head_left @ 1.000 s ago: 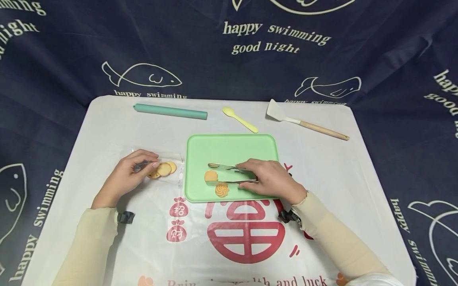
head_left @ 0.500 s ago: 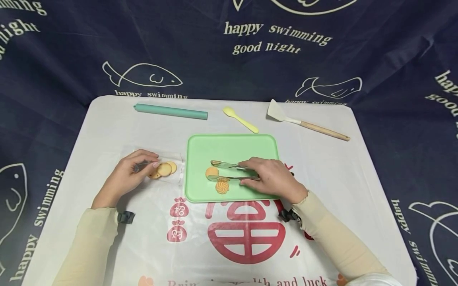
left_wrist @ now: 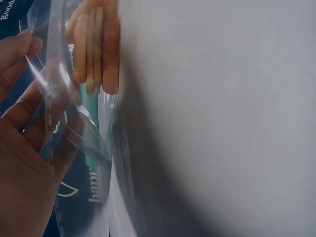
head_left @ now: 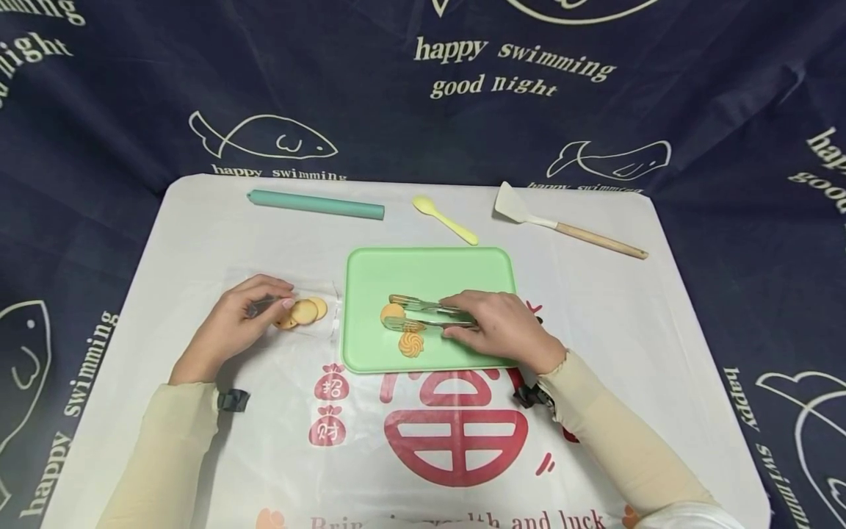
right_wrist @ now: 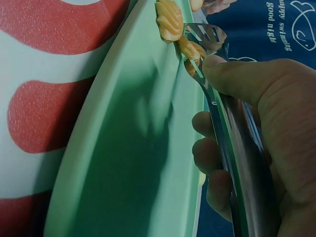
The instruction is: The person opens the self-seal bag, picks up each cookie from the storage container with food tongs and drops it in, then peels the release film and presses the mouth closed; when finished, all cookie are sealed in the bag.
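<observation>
My left hand [head_left: 241, 319] holds the mouth of a clear plastic bag [left_wrist: 54, 98] lying left of the tray. Inside the bag sit several round biscuits [head_left: 304, 311], seen edge-on in the left wrist view. My right hand [head_left: 505, 327] grips metal tongs [head_left: 432, 323] pointing left over the green tray [head_left: 429, 254]. The tongs' arms stand apart; the nearer slotted tip overlaps a round biscuit [head_left: 391, 313] in the head view, and the farther tip lies just beyond it. A swirled biscuit [head_left: 411, 344] rests on the tray on the near side of the tongs.
Along the table's far side lie a teal rod [head_left: 317, 204], a yellow spoon [head_left: 444, 219] and a spatula [head_left: 571, 226] with a wooden handle. A white sheet with red print [head_left: 456, 448] covers the table [head_left: 595, 316]. Dark blue fabric [head_left: 396, 132] hangs behind.
The tongs have shifted slightly away from me, and their arms have come closer together; the nearer tip has moved from beside the swirled biscuit onto the round one's outline. The left hand stays put.
</observation>
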Available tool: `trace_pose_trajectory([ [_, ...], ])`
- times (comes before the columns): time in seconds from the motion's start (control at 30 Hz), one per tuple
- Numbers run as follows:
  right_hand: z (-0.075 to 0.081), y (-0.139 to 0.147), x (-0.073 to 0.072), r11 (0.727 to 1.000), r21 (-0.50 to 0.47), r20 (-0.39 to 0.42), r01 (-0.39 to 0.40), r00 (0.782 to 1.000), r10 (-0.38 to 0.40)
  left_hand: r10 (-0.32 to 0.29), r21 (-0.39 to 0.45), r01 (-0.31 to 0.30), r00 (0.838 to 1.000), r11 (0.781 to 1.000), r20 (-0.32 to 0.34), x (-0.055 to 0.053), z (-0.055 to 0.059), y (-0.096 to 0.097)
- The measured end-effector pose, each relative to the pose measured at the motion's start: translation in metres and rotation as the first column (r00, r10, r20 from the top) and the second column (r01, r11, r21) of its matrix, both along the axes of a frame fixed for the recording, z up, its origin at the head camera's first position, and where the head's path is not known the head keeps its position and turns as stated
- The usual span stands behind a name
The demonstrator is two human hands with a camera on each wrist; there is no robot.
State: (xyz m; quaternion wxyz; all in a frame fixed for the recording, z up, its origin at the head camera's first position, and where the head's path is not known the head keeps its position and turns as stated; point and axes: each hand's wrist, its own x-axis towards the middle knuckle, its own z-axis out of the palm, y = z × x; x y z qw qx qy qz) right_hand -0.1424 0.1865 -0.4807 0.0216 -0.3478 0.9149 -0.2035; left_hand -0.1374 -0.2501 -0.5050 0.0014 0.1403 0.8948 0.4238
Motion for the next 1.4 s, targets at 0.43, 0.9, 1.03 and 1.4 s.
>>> trace_pose_trajectory([
  [0.43, 0.001, -0.006, -0.004, 1.000, -0.030, -0.026, 0.003, 1.000, -0.004, 0.002, -0.006, -0.002, 1.000, 1.000, -0.013, 0.001, 0.000, -0.001],
  [0.9, -0.003, -0.006, -0.002, 1.000, 0.006, -0.029, -0.022, 0.999, 0.022, -0.011, 0.002, 0.011, 1.000, 1.000, -0.011, 0.001, 0.000, -0.001],
  [1.03, -0.001, -0.011, -0.004, 1.000, -0.020, -0.032, -0.011, 0.999, 0.010, -0.008, -0.008, 0.008, 1.000, 1.000, -0.022, 0.001, 0.000, -0.001],
  [1.4, 0.007, -0.021, -0.005, 0.999, -0.008, -0.013, -0.039, 0.999, 0.039, -0.011, 0.006, 0.011, 1.000, 1.000, -0.015, 0.002, 0.001, -0.002],
])
